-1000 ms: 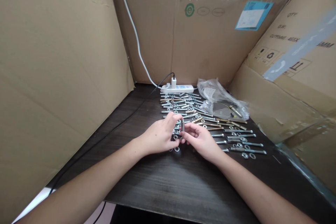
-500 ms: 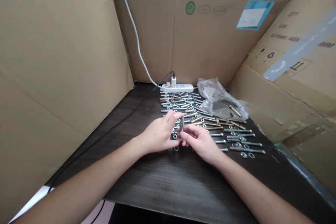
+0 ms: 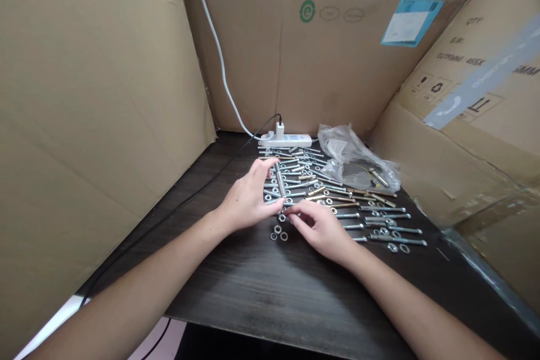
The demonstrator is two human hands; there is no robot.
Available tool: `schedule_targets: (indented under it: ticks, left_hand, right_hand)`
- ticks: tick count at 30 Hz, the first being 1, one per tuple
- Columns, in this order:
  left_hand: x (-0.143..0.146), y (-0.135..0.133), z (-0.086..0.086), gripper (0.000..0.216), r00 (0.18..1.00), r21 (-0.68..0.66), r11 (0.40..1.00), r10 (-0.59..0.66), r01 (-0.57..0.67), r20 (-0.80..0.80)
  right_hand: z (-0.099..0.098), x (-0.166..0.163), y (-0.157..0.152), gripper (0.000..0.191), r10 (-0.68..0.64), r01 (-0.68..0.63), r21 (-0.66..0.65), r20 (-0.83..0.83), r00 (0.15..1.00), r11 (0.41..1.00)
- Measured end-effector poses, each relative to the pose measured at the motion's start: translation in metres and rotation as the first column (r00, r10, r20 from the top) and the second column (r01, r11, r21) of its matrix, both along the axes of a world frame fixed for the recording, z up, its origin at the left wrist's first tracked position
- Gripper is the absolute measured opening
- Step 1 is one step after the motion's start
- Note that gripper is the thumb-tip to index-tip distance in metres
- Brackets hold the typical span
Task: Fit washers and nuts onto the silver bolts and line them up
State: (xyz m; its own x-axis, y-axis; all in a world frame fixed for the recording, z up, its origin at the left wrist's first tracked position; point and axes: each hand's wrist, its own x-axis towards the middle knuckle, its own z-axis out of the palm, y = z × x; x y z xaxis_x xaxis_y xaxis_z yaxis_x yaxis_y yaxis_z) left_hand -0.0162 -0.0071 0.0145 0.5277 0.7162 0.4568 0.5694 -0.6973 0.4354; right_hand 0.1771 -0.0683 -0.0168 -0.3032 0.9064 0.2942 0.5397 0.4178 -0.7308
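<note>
My left hand (image 3: 247, 198) grips a silver sleeved bolt (image 3: 279, 181) and holds it almost upright just above a spread of metal bolts, sleeves, nuts and washers (image 3: 320, 191) on the dark wooden table (image 3: 261, 287). My right hand (image 3: 319, 226) lies low on the table to its right. Its fingertips pinch at a small washer or nut among the loose ones (image 3: 279, 233), and I cannot tell whether it holds one.
Cardboard boxes wall in the table on the left (image 3: 93, 107), back (image 3: 320, 50) and right (image 3: 472, 112). A white power strip (image 3: 287, 139) with a plugged charger lies at the back, its white cable running up. A crumpled clear plastic bag (image 3: 354, 163) lies beside the hardware.
My left hand has carried the sleeved bolt up and away from my right hand, towards the back. My right hand has let go of it and dropped to the loose washers.
</note>
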Motion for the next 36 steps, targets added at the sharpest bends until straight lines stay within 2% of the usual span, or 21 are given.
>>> schedule_targets:
  ticks: [2,5,9,14,19,25,36]
  left_hand:
    - [0.000,0.002,0.000,0.071,1.000,-0.015,1.000,0.017,-0.017,0.015]
    - [0.001,0.001,-0.001,0.071,1.000,-0.041,0.999,-0.003,0.003,-0.015]
    - [0.002,-0.002,-0.002,0.069,0.998,-0.066,0.998,-0.028,0.025,-0.056]
    - [0.002,-0.002,-0.001,0.069,1.000,-0.057,0.998,-0.026,0.026,-0.013]
    - [0.003,-0.002,-0.002,0.071,0.999,-0.054,0.998,-0.030,0.031,0.011]
    - [0.003,-0.004,-0.003,0.070,0.998,-0.077,0.995,-0.064,0.064,0.005]
    - [0.003,-0.005,0.000,0.069,0.996,-0.089,0.992,-0.085,0.086,0.012]
  right_hand:
    - [-0.001,-0.001,-0.002,0.015,0.019,-0.027,0.053,0.137,0.990,0.998]
    - [0.000,-0.005,-0.006,0.013,0.035,-0.054,0.062,0.268,0.963,0.997]
    - [0.004,-0.008,-0.010,0.014,0.032,-0.066,0.077,0.376,0.926,0.995]
    - [0.007,-0.009,-0.013,0.024,0.007,-0.050,0.076,0.485,0.875,0.996]
    - [0.005,-0.009,-0.013,0.025,-0.015,-0.024,0.067,0.522,0.853,0.997]
    - [0.007,-0.010,-0.013,0.015,-0.019,-0.015,0.056,0.561,0.828,0.998]
    - [0.013,-0.008,-0.013,0.012,0.032,-0.030,-0.013,0.556,0.831,0.999]
